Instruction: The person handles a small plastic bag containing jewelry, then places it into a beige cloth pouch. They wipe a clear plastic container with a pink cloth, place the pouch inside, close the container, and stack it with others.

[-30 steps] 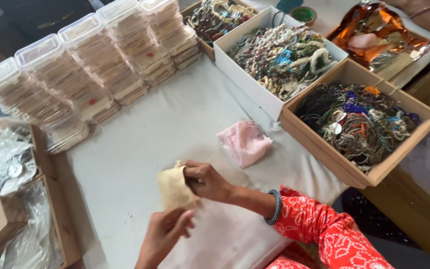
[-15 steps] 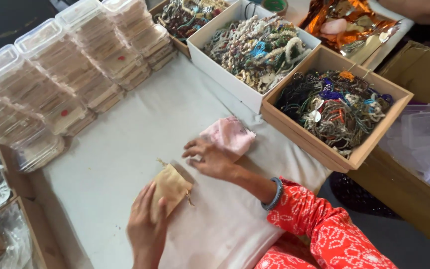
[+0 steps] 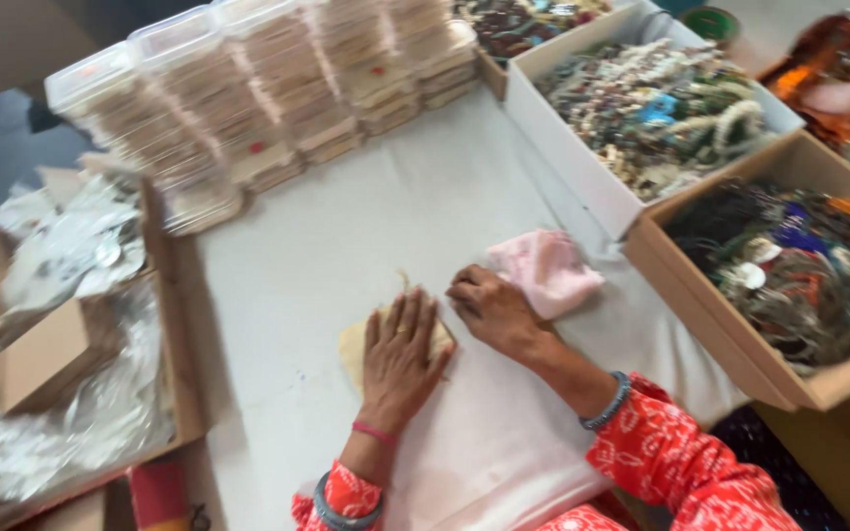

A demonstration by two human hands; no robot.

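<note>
My left hand [image 3: 398, 356] lies flat, palm down, on a small beige cloth pouch [image 3: 353, 340] on the white table cover [image 3: 317, 256]. Only the pouch's edges show around the fingers. Just to its right my right hand [image 3: 489, 309] rests on the cover with curled fingers, its fingertips beside the pouch and its back against a crumpled pink cloth [image 3: 545, 271]. Nothing is seen inside that hand. Both arms wear red patterned sleeves and bangles.
Stacks of clear plastic boxes [image 3: 248, 108] line the far side. A white box [image 3: 582, 157] and a brown cardboard box [image 3: 700, 295] of mixed beaded jewellery stand at right. A cardboard tray with clear plastic bags [image 3: 71, 354] sits at left.
My left hand has laid the pouch down and now presses flat on it. My right hand has stayed next to the pink cloth. The camera has swung left.
</note>
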